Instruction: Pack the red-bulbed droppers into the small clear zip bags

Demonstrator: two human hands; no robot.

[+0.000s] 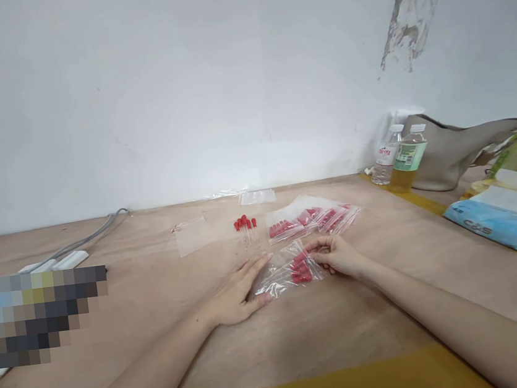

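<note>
A clear zip bag [277, 276] lies between my hands, with several red tubular pieces [302, 273] at its right end. My left hand [237, 293] rests low at the bag's left end, fingers stretched out and thumb apart. At the right end, my right hand [338, 256] pinches the bag's edge beside the red pieces; its other fingers are curled. Just beyond, several red-headed pieces with thin metal stems [246, 225] lie in a cluster. Filled zip bags of red pieces [336, 216] overlap behind my right hand.
A flat clear bag [192, 236] lies left of the cluster, and another bag [257, 197] is near the wall. Two bottles [406, 158] stand at the back right, before a grey-brown container [443, 151]. A blue tissue pack [499, 219] lies right. Cables [90, 235] run at left.
</note>
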